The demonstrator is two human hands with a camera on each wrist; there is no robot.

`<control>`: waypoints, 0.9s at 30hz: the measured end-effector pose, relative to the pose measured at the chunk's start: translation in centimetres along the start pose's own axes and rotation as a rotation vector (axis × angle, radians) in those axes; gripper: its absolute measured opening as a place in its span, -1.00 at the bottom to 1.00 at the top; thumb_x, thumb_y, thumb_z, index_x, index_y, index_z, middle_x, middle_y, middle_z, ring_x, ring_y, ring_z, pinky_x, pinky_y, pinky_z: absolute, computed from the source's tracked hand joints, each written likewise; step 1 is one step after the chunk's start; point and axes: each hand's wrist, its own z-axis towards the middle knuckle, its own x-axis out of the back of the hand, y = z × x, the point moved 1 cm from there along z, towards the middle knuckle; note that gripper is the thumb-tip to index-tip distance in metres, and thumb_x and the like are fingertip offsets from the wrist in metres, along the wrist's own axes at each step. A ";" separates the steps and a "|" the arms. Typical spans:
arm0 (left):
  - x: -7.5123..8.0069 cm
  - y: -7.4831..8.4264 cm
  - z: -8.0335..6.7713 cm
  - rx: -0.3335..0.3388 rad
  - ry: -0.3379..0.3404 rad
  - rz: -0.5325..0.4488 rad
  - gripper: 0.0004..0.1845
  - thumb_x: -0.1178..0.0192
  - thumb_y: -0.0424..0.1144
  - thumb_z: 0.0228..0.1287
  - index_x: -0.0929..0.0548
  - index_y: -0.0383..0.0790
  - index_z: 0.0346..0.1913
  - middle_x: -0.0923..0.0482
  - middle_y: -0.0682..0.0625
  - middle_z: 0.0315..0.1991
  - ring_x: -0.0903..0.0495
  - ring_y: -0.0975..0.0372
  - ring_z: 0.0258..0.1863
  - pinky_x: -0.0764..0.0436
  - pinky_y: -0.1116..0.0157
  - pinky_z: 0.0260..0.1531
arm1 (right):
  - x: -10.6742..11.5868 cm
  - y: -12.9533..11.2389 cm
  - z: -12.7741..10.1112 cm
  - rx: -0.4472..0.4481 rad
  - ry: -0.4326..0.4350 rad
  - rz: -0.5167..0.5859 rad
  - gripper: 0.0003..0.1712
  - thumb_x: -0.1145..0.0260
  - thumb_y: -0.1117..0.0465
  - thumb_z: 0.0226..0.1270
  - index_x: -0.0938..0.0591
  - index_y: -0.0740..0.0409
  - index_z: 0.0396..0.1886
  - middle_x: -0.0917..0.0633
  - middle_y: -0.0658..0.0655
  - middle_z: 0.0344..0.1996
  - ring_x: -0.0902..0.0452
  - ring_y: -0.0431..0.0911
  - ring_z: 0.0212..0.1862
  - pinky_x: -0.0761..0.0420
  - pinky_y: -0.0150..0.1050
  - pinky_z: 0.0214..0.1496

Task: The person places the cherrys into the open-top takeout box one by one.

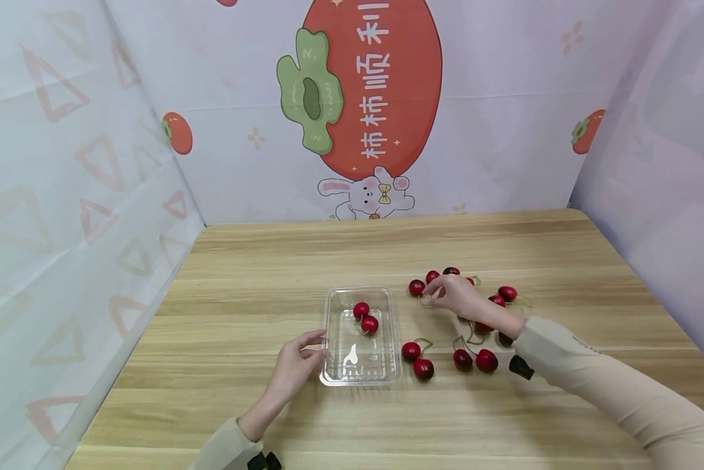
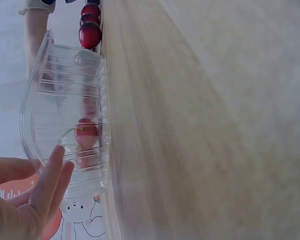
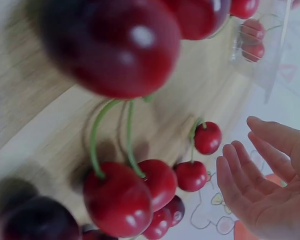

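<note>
A clear plastic container (image 1: 391,365) stands on the table with a pair of cherries (image 1: 369,324) inside, joined at their stems. My left hand (image 1: 297,365) is at its left side, fingertips touching the rim and wall; in the left wrist view its fingers (image 2: 51,175) lie fairly straight against the plastic. Over the loose cherries to the right, my right hand (image 1: 459,297) reaches down, fingertips close by a red cherry (image 1: 417,287) and its stem. From the right wrist view, thumb and fingers (image 3: 240,160) stand apart with nothing between them, beside two stemmed cherries (image 3: 191,176).
Right of the container lies a cherry pair (image 1: 423,369), with another pair (image 1: 487,361) farther right. Several more cherries (image 1: 507,294) sit around and under the right forearm. Printed cloth (image 1: 234,170) hangs behind the wooden table (image 1: 258,267) and along both sides.
</note>
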 end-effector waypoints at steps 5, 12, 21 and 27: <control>0.0 0.1 -0.1 0.002 -0.001 -0.006 -0.60 -0.10 -0.53 0.04 -0.46 -0.48 0.02 -0.51 -0.33 -0.13 -0.61 0.05 -0.37 -0.60 0.41 -0.53 | 0.0 0.5 -0.1 0.022 -0.028 -0.022 -0.79 -0.30 0.47 -0.03 -0.62 0.39 -0.30 -0.64 0.25 -0.38 -0.51 -0.09 -0.45 -0.53 -0.35 -0.47; 0.0 0.3 -0.2 -0.029 -0.010 0.008 -0.59 -0.11 -0.52 0.03 -0.44 -0.52 0.03 -0.50 -0.36 -0.13 -0.61 0.03 -0.36 -0.62 0.34 -0.49 | 0.0 1.2 0.1 0.065 -0.049 -0.043 -0.77 -0.30 0.51 -0.06 -0.63 0.41 -0.31 -0.64 0.25 -0.39 -0.53 -0.08 -0.43 -0.54 -0.38 -0.49; 0.0 0.3 -0.4 -0.040 -0.007 0.011 -0.60 -0.12 -0.52 0.04 -0.44 -0.51 0.02 -0.50 -0.36 -0.14 -0.61 0.02 -0.35 -0.63 0.31 -0.46 | -0.3 1.8 0.5 0.043 -0.090 -0.060 -0.76 -0.25 0.52 -0.07 -0.64 0.38 -0.31 -0.63 0.19 -0.42 -0.45 -0.17 -0.46 -0.45 -0.42 -0.54; -0.1 0.5 -0.4 -0.034 -0.007 -0.006 -0.58 -0.12 -0.52 0.04 -0.42 -0.53 0.03 -0.49 -0.38 -0.14 -0.61 -0.01 -0.35 -0.63 0.29 -0.46 | -0.5 2.0 0.8 -0.004 -0.124 -0.084 -0.75 -0.25 0.49 -0.07 -0.64 0.34 -0.30 -0.65 0.17 -0.37 -0.51 -0.11 -0.38 -0.53 -0.34 -0.43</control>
